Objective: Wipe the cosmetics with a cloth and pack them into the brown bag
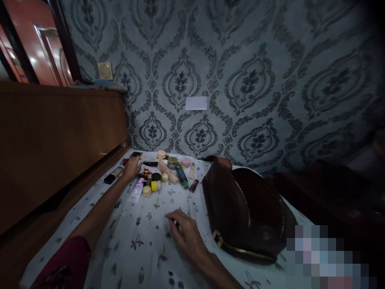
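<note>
My left hand (132,167) reaches to the far left of a group of cosmetics, palm down, beside a dark reddish item (125,161). Its fingertips are hidden, so a grip cannot be made out. Close by lie a foundation bottle with a black cap (113,175), a pink-white tube (136,190), a black-lidded jar (156,176) and a yellow-banded jar (154,186). Farther right are a green bottle (182,176) and a dark red lip tube (193,186). Nearer me, my right hand (184,230) hovers over or rests on the sheet, fingers loosely bent and apart, nothing visible in them.
A dark brown bag (227,204) with its top gaping stands on the right of the patterned white sheet (150,241). Along the left runs a wooden panel (63,140). Patterned wallpaper (204,64) covers the wall behind, with a small white card (196,103) on it.
</note>
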Tool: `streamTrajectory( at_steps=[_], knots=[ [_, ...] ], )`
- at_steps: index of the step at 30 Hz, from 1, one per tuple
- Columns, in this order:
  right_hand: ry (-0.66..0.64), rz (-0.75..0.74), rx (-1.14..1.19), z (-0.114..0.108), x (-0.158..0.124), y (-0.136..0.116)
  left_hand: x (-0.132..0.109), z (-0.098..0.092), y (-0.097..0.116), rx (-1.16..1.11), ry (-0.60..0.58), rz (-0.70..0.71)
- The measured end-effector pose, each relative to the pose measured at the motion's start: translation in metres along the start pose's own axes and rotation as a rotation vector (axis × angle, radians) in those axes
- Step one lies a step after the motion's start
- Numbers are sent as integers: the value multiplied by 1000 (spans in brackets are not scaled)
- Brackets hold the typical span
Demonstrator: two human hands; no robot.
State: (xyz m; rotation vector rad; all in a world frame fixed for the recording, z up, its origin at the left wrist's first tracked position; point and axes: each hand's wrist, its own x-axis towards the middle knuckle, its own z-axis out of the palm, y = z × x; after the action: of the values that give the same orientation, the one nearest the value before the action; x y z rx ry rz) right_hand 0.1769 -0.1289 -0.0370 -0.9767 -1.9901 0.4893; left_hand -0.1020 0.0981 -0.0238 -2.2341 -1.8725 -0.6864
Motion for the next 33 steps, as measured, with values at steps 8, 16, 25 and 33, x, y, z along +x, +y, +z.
streamTrajectory(
  at_steps=[8, 16, 25, 33],
  knots=[
    [215, 450, -407, 31, 161, 72, 15, 20, -15, 76, 127, 64],
    [65, 555, -580, 19, 244, 150, 18, 43, -27, 110, 297, -3],
    [-68, 266, -573, 18, 241, 172, 10, 42, -21, -59, 347, 51],
    [114, 186, -458, 15, 236, 175, 15, 21, 8, -328, 396, 40]
  ],
)
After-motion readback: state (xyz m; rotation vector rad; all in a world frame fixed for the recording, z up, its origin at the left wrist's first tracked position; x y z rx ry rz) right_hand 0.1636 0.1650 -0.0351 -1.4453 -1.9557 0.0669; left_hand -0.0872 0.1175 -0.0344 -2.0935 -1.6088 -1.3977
